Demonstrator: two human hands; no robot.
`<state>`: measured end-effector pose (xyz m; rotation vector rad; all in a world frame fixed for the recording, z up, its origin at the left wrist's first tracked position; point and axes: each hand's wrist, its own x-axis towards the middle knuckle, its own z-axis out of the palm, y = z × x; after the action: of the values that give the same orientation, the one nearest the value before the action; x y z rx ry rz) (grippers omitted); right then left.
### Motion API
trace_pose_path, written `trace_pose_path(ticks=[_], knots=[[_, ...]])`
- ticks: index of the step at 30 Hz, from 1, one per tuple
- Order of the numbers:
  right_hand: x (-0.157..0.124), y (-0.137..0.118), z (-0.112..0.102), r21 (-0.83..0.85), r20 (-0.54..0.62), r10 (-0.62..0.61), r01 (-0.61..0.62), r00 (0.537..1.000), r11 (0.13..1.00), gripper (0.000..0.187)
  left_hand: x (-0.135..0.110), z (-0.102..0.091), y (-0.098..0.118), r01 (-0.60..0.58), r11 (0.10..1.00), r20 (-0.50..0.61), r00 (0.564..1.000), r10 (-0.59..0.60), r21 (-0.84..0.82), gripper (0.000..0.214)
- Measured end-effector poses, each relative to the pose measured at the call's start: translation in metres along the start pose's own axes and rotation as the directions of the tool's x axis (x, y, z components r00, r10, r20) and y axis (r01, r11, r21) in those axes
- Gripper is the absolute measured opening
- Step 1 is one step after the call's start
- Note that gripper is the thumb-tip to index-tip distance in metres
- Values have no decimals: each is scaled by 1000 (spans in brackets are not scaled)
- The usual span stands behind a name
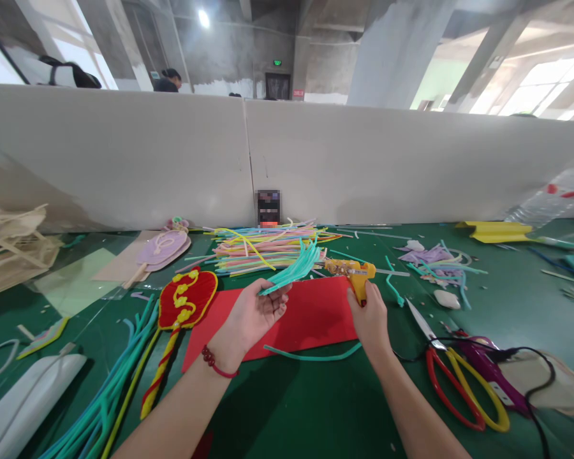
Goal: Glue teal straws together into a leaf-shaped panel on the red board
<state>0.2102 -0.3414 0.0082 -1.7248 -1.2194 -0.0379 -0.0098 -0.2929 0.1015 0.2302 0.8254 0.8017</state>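
My left hand [258, 312], with a red bead bracelet at the wrist, pinches the lower end of a fanned bundle of teal pipe cleaners [294, 268]. My right hand [369, 319] is wrapped round the handle of a yellow hot glue gun [361, 274], its nozzle pointing left towards the bundle. A glue stick juts from the gun's back. Beneath both hands lies a red sheet [310, 319]. One loose teal pipe cleaner [316, 357] curves along the sheet's front edge. Left of my left hand rests a red and yellow pipe-cleaner fan [187, 299].
Behind my hands lies a pile of coloured pipe cleaners [239, 248]. Scissors [452, 376], a purple tool [490, 363] and a black cord occupy the right. More teal pipe cleaners [110, 389] and a white box-like object [31, 401] lie left. A grey partition [172, 159] bounds the table.
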Motion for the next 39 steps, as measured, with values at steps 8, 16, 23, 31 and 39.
trace_pose_path(ticks=[8,16,23,31,39], knots=[[0,2,0,-4,-3,-5,5,1000,1000,14,0,0,0,-9,1000,-3,1000,9,-10,17],[0,3,2,-8,-6,2,-2,1000,1000,15,0,0,0,-1,1000,-10,1000,1,-10,17],[0,3,1,-25,-8,16,-16,1000,1000,16,-1,0,1,-7,1000,4,1000,7,-11,18],[0,0,0,-28,-15,16,-17,1000,999,16,0,0,0,10,1000,-10,1000,-10,-9,17],[1,-1,-1,-18,-17,57,-57,998,998,18,0,-1,0,8,1000,-5,1000,-9,-10,18]])
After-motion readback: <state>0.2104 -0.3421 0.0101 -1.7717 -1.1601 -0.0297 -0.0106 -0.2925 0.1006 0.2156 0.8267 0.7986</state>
